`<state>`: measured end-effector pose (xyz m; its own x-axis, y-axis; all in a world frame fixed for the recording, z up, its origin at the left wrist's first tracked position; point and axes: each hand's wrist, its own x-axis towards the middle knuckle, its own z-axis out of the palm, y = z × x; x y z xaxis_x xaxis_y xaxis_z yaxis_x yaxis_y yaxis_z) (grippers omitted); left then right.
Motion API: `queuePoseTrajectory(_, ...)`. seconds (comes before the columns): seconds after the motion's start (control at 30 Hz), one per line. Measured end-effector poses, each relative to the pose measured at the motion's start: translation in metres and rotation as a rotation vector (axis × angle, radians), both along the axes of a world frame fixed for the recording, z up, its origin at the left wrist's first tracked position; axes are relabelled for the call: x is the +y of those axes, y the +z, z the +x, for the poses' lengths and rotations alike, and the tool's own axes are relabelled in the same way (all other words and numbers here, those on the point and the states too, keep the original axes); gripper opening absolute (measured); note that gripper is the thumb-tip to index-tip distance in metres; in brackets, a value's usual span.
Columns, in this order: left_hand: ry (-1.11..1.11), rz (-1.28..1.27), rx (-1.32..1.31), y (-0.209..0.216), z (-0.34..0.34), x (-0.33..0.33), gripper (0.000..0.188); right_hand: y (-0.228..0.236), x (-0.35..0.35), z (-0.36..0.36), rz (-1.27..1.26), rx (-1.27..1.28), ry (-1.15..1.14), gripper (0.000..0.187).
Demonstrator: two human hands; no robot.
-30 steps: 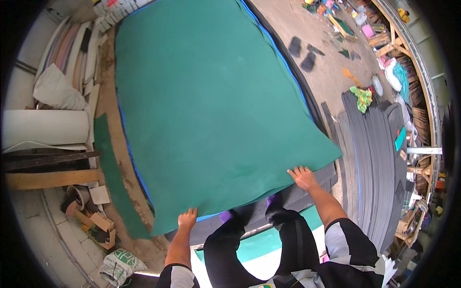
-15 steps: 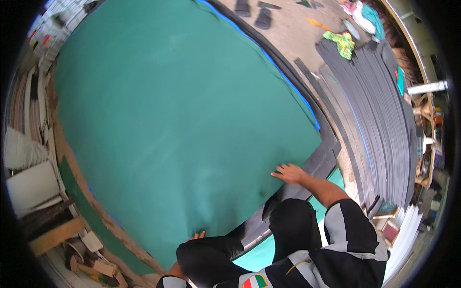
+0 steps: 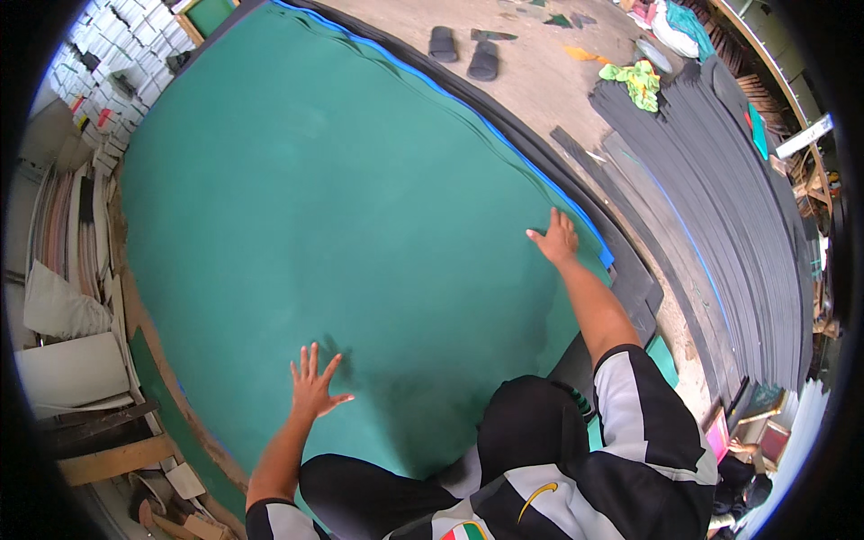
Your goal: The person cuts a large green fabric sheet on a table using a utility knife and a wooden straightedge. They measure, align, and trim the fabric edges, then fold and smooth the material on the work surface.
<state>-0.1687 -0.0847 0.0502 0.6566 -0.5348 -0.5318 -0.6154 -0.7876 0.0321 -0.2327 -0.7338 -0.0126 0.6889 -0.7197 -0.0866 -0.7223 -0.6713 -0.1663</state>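
"So, what is covering the middle of this room?"

"Mostly a large green sheet [image 3: 315, 225]. It is lying broad and nearly flat in front of the person, with a blue edge [image 3: 468, 103] showing along its right side and a black layer [image 3: 634, 274] sticking out beyond that."

"And what is standing around it?"

"Dark slippers [image 3: 483, 61] are sitting on the bare floor [image 3: 558, 85] past the far right side. Farther right, a stack of dark grey sheets [image 3: 711, 207] is running alongside, and a yellow-green cloth [image 3: 641, 86] is lying across its far end. White stacks [image 3: 117, 54] are filling the far left corner, and a narrow green strip [image 3: 166, 400] is lying on the left."

"Now the hands?"

"Well, the left hand [image 3: 313, 385] is facing palm down over the near part of the sheet, its fingers standing wide apart and its thumb jutting right. A shadow is falling just beside the fingertips; whether they are touching, I cannot tell."

"The other one?"

"The right hand [image 3: 558, 236] is lying farther forward, just inside the blue edge, thumb well apart from the fingers, forearm slanting up from the lower right. Again, contact is staying unclear to me. Dark-trousered knees [image 3: 531, 414] are bending below."
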Motion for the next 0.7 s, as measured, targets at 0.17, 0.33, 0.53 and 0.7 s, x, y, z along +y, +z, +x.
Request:
queuePoseTrajectory(0.17, 0.104, 0.143, 0.121, -0.012, 0.009, -0.042, 0.126, 0.009, -0.012, 0.0, 0.037, 0.063, -0.03, 0.084)
queuePoseTrajectory(0.33, 0.112, 0.177, 0.153, -0.011, 0.01, -0.043, 0.127, 0.002, -0.036, -0.012, 0.05, -0.018, -0.038, 0.076)
queuePoseTrajectory(0.53, 0.088, 0.135, 0.056, -0.014, 0.011, -0.04, 0.122, 0.004, -0.032, -0.026, -0.019, -0.118, -0.074, 0.071)
queuePoseTrajectory(0.7, 0.141, 0.041, -0.003, -0.018, 0.014, -0.06, 0.117, 0.002, -0.048, -0.016, 0.063, -0.057, -0.077, 0.066)
